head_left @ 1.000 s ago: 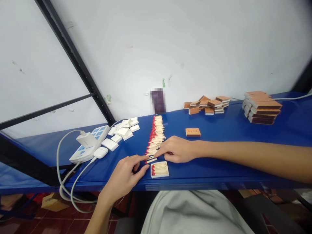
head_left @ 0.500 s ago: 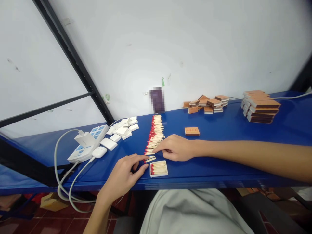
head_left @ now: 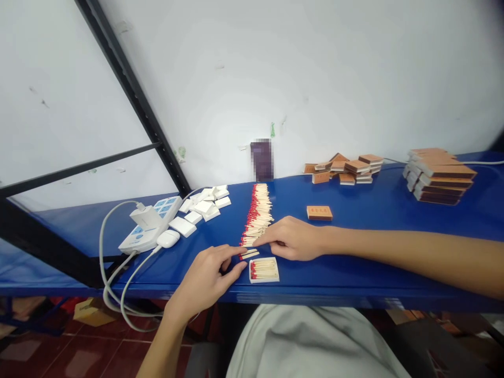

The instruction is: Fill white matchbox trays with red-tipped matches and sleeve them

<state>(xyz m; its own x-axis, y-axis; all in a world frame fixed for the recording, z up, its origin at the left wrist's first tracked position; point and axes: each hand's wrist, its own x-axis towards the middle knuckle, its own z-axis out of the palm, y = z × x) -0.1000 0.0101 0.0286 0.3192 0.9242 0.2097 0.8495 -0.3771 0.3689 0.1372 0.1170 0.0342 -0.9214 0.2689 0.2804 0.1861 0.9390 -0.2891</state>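
A long row of red-tipped matches [head_left: 259, 210] lies on the blue table [head_left: 374, 220]. A small white tray of matches [head_left: 264, 270] sits at the row's near end. My left hand [head_left: 208, 275] rests by the tray, thumb and index finger apart, with the index tip on two loose matches [head_left: 249, 254]. My right hand [head_left: 295, 239] lies flat to the right of the row. Its index fingertip touches the nearest matches and the other fingers are loosely curled. Neither hand grips anything. A closed brown matchbox [head_left: 319, 212] lies just beyond my right hand.
Several white empty trays [head_left: 205, 207], a white power strip [head_left: 151, 228] with plug and cables, and a white earbud case [head_left: 168, 239] lie at the left. Brown matchboxes are heaped at the back [head_left: 344, 169] and stacked at the far right [head_left: 439, 176]. A black frame bar [head_left: 129, 94] crosses the wall.
The view has shifted slightly. Both hands stay at the near end of the row, and their fingertips have nudged the loose matches only a little.
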